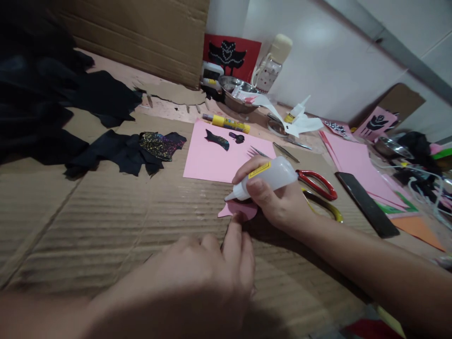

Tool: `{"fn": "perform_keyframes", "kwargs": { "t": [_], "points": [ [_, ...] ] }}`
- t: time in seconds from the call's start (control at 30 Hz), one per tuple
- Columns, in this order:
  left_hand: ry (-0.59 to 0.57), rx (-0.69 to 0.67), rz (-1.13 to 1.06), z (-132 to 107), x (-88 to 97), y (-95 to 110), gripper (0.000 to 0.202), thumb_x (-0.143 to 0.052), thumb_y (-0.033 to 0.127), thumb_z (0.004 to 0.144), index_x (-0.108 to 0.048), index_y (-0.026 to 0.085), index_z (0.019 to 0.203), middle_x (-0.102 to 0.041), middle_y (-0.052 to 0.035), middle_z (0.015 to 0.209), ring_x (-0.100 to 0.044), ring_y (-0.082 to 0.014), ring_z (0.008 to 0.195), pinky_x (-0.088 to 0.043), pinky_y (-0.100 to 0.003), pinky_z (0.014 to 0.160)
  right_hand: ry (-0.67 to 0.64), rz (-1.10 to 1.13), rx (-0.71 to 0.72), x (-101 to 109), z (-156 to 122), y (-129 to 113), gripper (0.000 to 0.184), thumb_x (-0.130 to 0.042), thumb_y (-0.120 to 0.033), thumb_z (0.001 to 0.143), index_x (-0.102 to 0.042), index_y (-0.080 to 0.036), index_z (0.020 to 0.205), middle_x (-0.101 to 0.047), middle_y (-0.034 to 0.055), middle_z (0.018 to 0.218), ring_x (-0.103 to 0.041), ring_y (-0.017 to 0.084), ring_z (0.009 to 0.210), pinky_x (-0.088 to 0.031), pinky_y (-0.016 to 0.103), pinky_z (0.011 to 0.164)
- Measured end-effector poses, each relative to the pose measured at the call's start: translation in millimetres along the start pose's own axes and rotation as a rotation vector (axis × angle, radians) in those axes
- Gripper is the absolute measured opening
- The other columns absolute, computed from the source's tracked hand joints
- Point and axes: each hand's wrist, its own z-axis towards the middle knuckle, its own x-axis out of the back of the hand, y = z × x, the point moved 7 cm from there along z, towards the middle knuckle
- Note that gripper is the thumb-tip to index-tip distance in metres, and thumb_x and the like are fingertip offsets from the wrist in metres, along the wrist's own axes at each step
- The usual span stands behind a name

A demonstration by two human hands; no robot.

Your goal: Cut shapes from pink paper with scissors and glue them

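My right hand (270, 195) is closed around a white glue bottle (273, 176) with a yellow label. The bottle is tilted, its nozzle at the upper edge of a small pink paper cutout (231, 208) lying on corrugated cardboard (116, 226). With one outstretched fingertip, my left hand (212, 278) presses on that cutout from the near side; its thumb is hidden. Just beyond lies a pink paper sheet (197, 162), bearing a glittery black cutout (217, 140) and a smaller dark piece (237, 137). Red-and-yellow-handled scissors (319, 183) rest behind my right hand.
Black fabric scraps (116, 150) spread over the left side. A yellow glue stick (231, 124), a metal bowl (231, 96) and a second glue bottle (298, 109) stand or lie at the back. A dark phone-like slab (367, 202) and pink sheets (356, 160) lie right.
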Motion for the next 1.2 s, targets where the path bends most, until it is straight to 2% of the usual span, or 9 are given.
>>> {"fn": "perform_keyframes", "kwargs": {
  "t": [0.37,0.5,0.77,0.93,1.07,1.2],
  "points": [
    [0.063,-0.008,0.022,1.5,1.3,-2.5,0.037,-0.050,0.025,0.093,-0.071,0.013,0.121,-0.078,-0.0192,0.105,-0.059,-0.0140,0.043,-0.039,-0.023,0.033,-0.019,0.014,-0.020,-2.0,1.1,-0.8,0.043,-0.064,-0.064,0.087,-0.059,-0.022,0.080,-0.063,-0.0001,0.067,-0.061,0.015,0.057,-0.049,0.027,0.051],
    [0.081,-0.011,0.038,0.5,2.3,-3.4,0.038,-0.050,0.026,0.092,-0.071,0.012,0.121,-0.078,-0.0199,0.107,-0.057,-0.0128,0.040,-0.038,-0.023,0.033,0.017,-0.022,-0.031,1.1,0.5,0.4,0.043,-0.061,-0.064,0.089,-0.057,-0.023,0.080,-0.063,-0.0005,0.065,-0.060,0.015,0.057,-0.049,0.027,0.052],
    [0.052,-0.037,0.061,0.7,3.1,-0.2,0.040,-0.049,0.029,0.094,-0.069,0.011,0.123,-0.077,-0.0207,0.110,-0.056,-0.0120,0.040,-0.036,-0.023,0.034,0.023,-0.023,-0.008,1.7,0.2,-0.7,0.040,-0.062,-0.061,0.091,-0.057,-0.023,0.081,-0.062,-0.0014,0.065,-0.059,0.015,0.057,-0.047,0.028,0.052],
    [0.002,-0.042,0.029,0.8,1.8,-1.2,0.043,-0.045,0.027,0.096,-0.065,0.010,0.130,-0.072,-0.0251,0.121,-0.059,-0.0135,0.043,-0.037,-0.025,0.035,0.071,-0.060,-0.048,6.3,-0.2,3.1,0.039,-0.062,-0.060,0.091,-0.057,-0.024,0.078,-0.058,-0.0011,0.067,-0.057,0.016,0.061,-0.048,0.028,0.056],
    [-0.002,-0.069,0.032,0.4,1.1,-0.2,0.043,-0.045,0.026,0.096,-0.065,0.006,0.129,-0.073,-0.0266,0.118,-0.059,-0.0140,0.042,-0.037,-0.025,0.033,0.039,-0.059,-0.046,4.8,-1.3,3.8,0.040,-0.061,-0.062,0.091,-0.057,-0.024,0.080,-0.062,-0.0002,0.068,-0.059,0.016,0.061,-0.049,0.029,0.055],
    [-0.020,-0.039,0.038,0.4,0.2,-0.7,0.042,-0.045,0.025,0.096,-0.065,0.008,0.129,-0.073,-0.0258,0.119,-0.062,-0.0157,0.043,-0.040,-0.026,0.034,0.053,-0.052,-0.045,4.8,-1.0,3.4,0.039,-0.062,-0.061,0.091,-0.058,-0.024,0.081,-0.062,0.0001,0.069,-0.059,0.017,0.062,-0.049,0.029,0.057]
  ]
}}
